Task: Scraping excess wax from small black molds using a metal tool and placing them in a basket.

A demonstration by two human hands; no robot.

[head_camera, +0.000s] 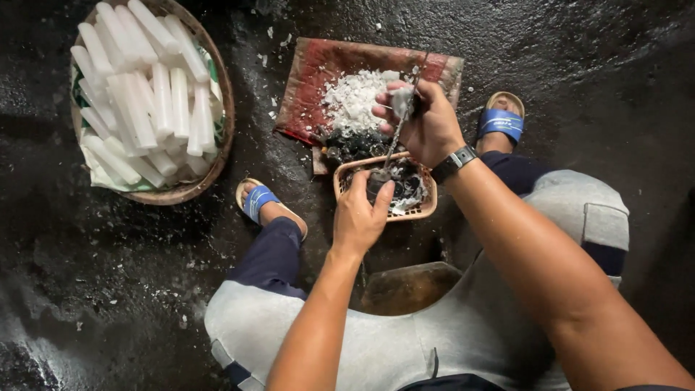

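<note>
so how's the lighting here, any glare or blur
Head view: light falls from above, so the white sticks in the round basket look nearly blown out; the wet dark floor glints; the frame's corners fall dark; the right hand and left hand are fairly sharp.

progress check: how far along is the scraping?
Done: the round woven basket is heaped with clean white sticks, and white shavings cover the red board. In hand: the left hand holds a dark piece, the right hand a thin blade. Left: dark pieces in the small woven tray.
</note>
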